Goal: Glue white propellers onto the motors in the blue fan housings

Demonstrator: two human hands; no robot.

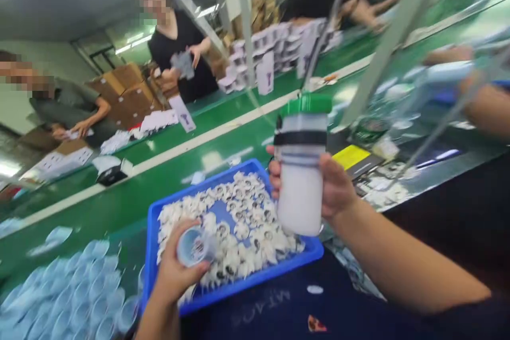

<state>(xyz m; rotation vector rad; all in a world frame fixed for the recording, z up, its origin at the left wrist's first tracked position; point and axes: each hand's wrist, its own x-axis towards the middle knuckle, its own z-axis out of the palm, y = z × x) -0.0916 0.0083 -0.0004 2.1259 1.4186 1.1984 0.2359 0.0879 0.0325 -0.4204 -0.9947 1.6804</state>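
The step in hand, as far as can be judged, is the handling of a blue cup (pixel 186 247) and a green-capped bottle (pixel 300 196) together. The cup is pinched between fingers and thumb by the left grip (pixel 173 271), above the left part of a blue tray (pixel 317 249), its mouth turned to view; something small and dark shows in it, too blurred to be named. The bottle is clasped around its white body by the right grip (pixel 337 188), nearly upright, over the tray's right end. For the next move, both holds would need to be kept steady and the bottle guided clear of the cup.

The tray is filled with small white pieces (pixel 241 231), blue being bared in patches. Many more blue cups (pixel 79 292) are laid in rows at near left, on a green counter (pixel 99 223) crossed by a pale strip. At right, a yellow card (pixel 350 156) is seen.

Across the counter, white boxes (pixel 274 42) are stacked and brown cartons (pixel 127 90) piled; a grey piece (pixel 183 65) is held by a co-worker (pixel 179 37) in black.
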